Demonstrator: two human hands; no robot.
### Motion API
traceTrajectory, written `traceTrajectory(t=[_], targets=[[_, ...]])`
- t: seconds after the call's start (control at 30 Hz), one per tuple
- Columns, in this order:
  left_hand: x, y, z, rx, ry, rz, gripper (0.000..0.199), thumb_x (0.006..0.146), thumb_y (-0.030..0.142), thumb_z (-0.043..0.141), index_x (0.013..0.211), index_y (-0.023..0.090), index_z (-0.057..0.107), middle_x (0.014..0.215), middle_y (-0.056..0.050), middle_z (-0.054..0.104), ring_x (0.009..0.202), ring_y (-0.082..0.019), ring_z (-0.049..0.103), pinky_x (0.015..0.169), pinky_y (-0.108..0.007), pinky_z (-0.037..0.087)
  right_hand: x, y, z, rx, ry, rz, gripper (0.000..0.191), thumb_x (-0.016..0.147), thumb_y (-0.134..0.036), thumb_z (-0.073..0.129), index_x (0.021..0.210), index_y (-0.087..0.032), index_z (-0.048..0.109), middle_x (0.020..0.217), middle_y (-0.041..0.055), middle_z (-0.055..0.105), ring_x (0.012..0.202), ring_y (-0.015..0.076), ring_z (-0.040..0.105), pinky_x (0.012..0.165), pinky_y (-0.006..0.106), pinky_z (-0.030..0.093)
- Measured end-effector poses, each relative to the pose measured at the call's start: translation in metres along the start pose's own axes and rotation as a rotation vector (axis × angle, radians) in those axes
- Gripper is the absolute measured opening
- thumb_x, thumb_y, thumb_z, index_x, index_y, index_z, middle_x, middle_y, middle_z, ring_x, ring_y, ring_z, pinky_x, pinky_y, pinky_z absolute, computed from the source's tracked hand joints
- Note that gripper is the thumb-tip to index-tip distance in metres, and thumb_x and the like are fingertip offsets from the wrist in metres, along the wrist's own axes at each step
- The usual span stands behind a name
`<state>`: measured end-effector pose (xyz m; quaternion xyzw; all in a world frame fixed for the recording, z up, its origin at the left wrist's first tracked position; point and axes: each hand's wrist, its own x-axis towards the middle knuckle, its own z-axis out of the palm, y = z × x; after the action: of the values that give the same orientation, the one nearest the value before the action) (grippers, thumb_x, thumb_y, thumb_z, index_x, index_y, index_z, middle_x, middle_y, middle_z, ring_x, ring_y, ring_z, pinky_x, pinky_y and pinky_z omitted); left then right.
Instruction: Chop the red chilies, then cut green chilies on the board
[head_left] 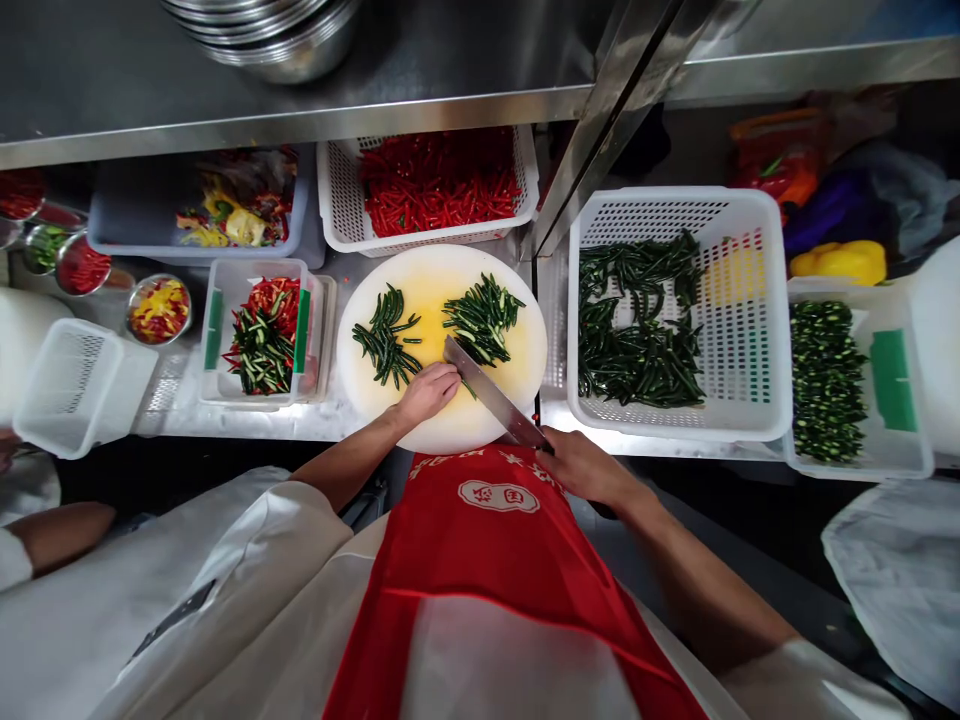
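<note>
A round white cutting board (431,432) bears two groups of dark green chillies, whole ones (386,335) at the left and cut ones (484,315) at the right. My right hand (581,465) is wrapped round the handle of a long knife (495,400), whose blade slants across the board. Beside the blade, my left hand (430,393) has its fingers pressed together on the board. A small green piece (469,389) lies on the far side of the blade. What sits under my left fingertips is hidden.
White baskets hold red chillies (450,190) and green chillies (637,350). Left are a tub of cut chillies (262,340), a grey bin (135,215) and metal bowls. A chopped-chilli tub (825,380) stands far right. A metal post (592,120) rises behind; another person's arm (67,535) shows left.
</note>
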<state>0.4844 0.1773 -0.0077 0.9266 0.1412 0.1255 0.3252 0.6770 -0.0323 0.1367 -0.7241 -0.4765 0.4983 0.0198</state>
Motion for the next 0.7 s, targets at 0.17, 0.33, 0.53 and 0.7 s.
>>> traceTrajectory(t=[0.17, 0.33, 0.53, 0.7], targets=[[0.006, 0.003, -0.006, 0.024, -0.031, 0.050, 0.020, 0.096, 0.024, 0.046, 0.096, 0.017, 0.065, 0.102, -0.009, 0.067, 0.095, -0.018, 0.061, 0.090, -0.034, 0.051, 0.035, -0.007, 0.012, -0.002, 0.113, -0.010, 0.018, 0.092, -0.026, 0.042, 0.091, -0.017, 0.058, 0.091, 0.0101, 0.070, 0.085, 0.0213, 0.063, 0.069, 0.027, 0.035], [0.032, -0.021, -0.040, 0.179, 0.138, -0.233, 0.018, 0.091, 0.018, 0.047, 0.092, 0.017, 0.065, 0.099, -0.009, 0.065, 0.097, -0.021, 0.060, 0.090, -0.035, 0.050, 0.010, 0.009, 0.004, 0.085, 0.142, -0.029, 0.023, 0.093, -0.029, 0.041, 0.100, -0.019, 0.060, 0.093, 0.0088, 0.071, 0.086, 0.0218, 0.064, 0.071, 0.027, 0.037], [0.074, -0.054, -0.070, 0.382, -0.040, -0.625, 0.013, 0.077, 0.012, 0.057, 0.085, 0.017, 0.066, 0.092, -0.013, 0.064, 0.094, -0.030, 0.060, 0.082, -0.043, 0.050, -0.026, 0.032, -0.006, 0.097, -0.012, -0.060, 0.020, 0.090, -0.031, 0.045, 0.089, -0.023, 0.063, 0.080, 0.0053, 0.070, 0.072, 0.0205, 0.061, 0.063, 0.028, 0.035], [0.074, -0.028, -0.060, 0.185, 0.115, -0.246, 0.018, 0.089, 0.022, 0.050, 0.101, 0.019, 0.063, 0.105, -0.010, 0.062, 0.103, -0.023, 0.057, 0.092, -0.038, 0.049, -0.016, 0.036, -0.001, 0.182, 0.097, -0.015, 0.020, 0.090, -0.034, 0.044, 0.081, -0.022, 0.057, 0.073, 0.0025, 0.067, 0.067, 0.0183, 0.058, 0.060, 0.027, 0.033]])
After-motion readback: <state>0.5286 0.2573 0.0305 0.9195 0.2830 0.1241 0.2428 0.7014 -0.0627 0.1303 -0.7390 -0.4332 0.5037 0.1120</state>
